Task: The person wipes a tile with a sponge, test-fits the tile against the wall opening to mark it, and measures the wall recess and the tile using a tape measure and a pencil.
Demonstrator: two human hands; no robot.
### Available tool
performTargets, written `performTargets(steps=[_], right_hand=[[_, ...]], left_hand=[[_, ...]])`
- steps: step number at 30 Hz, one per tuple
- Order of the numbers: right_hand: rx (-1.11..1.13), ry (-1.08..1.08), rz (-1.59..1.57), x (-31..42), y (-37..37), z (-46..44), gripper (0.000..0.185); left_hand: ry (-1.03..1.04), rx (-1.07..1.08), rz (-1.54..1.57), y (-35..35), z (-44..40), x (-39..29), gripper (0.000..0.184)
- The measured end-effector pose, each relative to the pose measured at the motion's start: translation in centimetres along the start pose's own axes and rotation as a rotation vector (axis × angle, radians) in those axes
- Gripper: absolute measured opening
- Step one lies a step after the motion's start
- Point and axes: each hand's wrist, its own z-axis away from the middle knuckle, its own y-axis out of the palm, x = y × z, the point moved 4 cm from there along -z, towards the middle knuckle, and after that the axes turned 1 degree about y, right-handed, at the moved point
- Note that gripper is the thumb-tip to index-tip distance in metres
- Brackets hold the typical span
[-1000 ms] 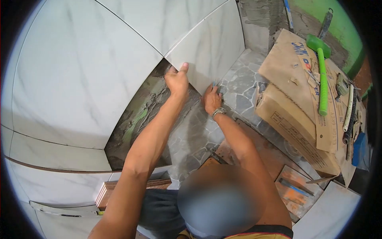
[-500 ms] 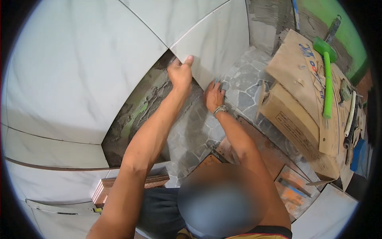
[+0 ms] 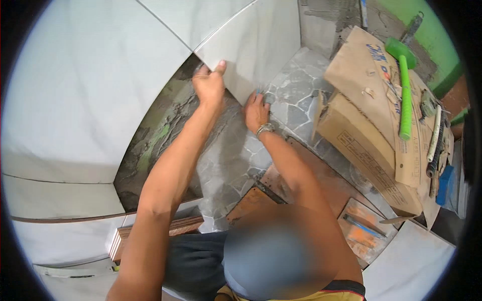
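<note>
A pale, grey-veined wall tile stands against the wall, its lower left corner towards me. My left hand grips its left edge, thumb on the glossy face and the other fingers tucked behind. At the lower edge, close to the corner, my right hand has its bent fingers against the tile. A small blue piece shows by those fingertips; its kind is too small to make out. Left of the tile lies a bare wall patch with ridged grey mortar and green paint.
Set tiles cover the wall at left. On the right, a cardboard box carries a green mallet and several tools. Stone-patterned flooring runs below. Tile stacks stand near my legs, and a blue-handled tool lies on a stained board.
The whole view has shifted, so the hands, tile and box sit further left and slightly higher. Both hands stay at the same tile edges.
</note>
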Motion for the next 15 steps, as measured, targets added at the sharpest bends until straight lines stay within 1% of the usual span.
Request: performTargets(steps=[2, 3, 6, 8, 9, 12, 14, 15], right_hand=[[0.018, 0.009, -0.048, -0.3, 0.2, -0.2, 0.072], [-0.002, -0.013, -0.081, -0.2, -0.3, -0.2, 0.073], [0.025, -0.034, -0.103, -0.3, -1.2, 0.0, 0.072], [0.041, 0.005, -0.147, -0.4, -1.6, 0.0, 0.069], [0.052, 0.022, -0.17, -0.4, -1.8, 0.0, 0.068], [0.082, 0.031, -0.35, -2.2, -2.8, -0.1, 0.065], [-0.288, -0.227, -0.275, -5.6, -3.4, -1.3, 0.061], [-0.216, -0.085, -0.292, -7.0, -4.8, -2.0, 0.059]], left_hand=[[-0.045, -0.002, 0.002, 0.1, 0.7, -0.7, 0.024], [-0.066, 0.007, 0.019, 0.0, 0.9, -0.8, 0.024], [-0.088, -0.001, 0.033, 0.3, 0.9, -1.0, 0.026], [-0.079, -0.018, 0.053, 0.4, 1.5, -1.4, 0.026], [-0.087, -0.03, -0.004, 0.5, 1.6, -1.7, 0.027], [-0.094, -0.028, 0.019, 0.7, 2.0, -2.3, 0.03], [-0.1, -0.011, -0.024, 0.4, 1.9, -2.1, 0.033], [-0.104, -0.005, -0.045, 0.3, 1.6, -1.9, 0.034]])
